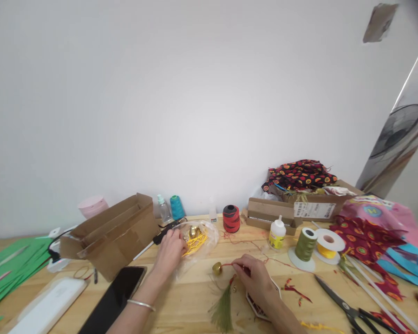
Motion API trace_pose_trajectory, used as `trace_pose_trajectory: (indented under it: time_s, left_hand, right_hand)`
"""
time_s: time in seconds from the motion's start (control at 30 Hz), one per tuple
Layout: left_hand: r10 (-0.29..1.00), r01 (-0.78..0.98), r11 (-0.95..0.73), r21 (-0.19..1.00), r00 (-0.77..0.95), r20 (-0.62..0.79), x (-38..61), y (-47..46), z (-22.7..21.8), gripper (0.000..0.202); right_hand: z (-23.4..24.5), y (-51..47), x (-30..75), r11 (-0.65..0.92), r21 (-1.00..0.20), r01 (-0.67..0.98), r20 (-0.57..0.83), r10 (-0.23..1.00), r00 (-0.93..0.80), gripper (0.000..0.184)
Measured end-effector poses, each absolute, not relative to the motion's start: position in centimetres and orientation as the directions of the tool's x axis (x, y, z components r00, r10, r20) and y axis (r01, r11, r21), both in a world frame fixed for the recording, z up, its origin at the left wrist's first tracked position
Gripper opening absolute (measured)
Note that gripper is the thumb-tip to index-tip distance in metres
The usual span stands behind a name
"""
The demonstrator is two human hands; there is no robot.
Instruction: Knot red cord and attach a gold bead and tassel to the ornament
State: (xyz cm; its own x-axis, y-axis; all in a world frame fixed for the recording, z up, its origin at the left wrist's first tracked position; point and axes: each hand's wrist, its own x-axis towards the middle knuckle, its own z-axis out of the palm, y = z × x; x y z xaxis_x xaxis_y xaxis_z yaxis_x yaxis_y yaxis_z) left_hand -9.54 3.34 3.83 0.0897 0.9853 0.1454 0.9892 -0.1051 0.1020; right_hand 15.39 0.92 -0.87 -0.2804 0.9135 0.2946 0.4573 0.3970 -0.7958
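Observation:
My left hand [172,248] is at the near left side of a clear plastic bag [212,234]. Its fingers are curled, and their tips are hidden among the bag's contents. Inside the bag lie yellow cords [197,242] and a gold bell [194,231]. My right hand [256,278] pinches a red cord [227,264] between thumb and fingers. At the cord's left end a small brass bell [217,268] rests over the table. Just below hangs a green tassel [223,306], spread on the wood. Under my right palm lies a hexagonal piece with a dark red edge [254,308], partly covered.
A cardboard box [125,246] and black phone [113,297] are left. Behind stand a red-and-black thread spool [231,219] and a glue bottle [277,233]. Toward the right are green thread [305,245], a yellow ribbon spool [329,246], black scissors [348,306] and patterned cloth [365,243].

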Motion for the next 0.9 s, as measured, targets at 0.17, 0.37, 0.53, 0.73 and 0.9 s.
trace_pose_trajectory:
  time_s: [0.17,0.37,0.53,0.73,0.9]
  left_hand:
    - [0.988,0.996,-0.081,0.038,0.075,0.137,-9.91,3.7,3.55,0.018]
    - [0.99,0.997,-0.073,0.017,0.07,0.119,-9.9,3.98,3.5,0.015]
    - [0.987,0.996,-0.089,0.013,0.087,0.135,-9.74,3.89,3.68,0.015]
    - [0.984,0.992,-0.128,-0.012,0.128,0.125,-9.86,3.62,3.94,0.017]
    - [0.987,0.992,-0.122,-0.042,0.126,0.103,-9.69,3.78,4.08,0.015]
  right_hand:
    - [-0.65,0.88,15.46,0.395,-0.782,0.482,0.293,0.916,-0.275,0.025]
    - [-0.58,0.81,15.33,0.401,-0.778,0.483,0.289,0.912,-0.291,0.025]
    - [-0.67,0.8,15.39,0.398,-0.773,0.494,0.285,0.914,-0.289,0.024]
    - [-0.94,0.82,15.34,0.402,-0.767,0.5,0.29,0.912,-0.289,0.025]
    - [-0.9,0.86,15.32,0.401,-0.769,0.498,0.288,0.913,-0.29,0.024]
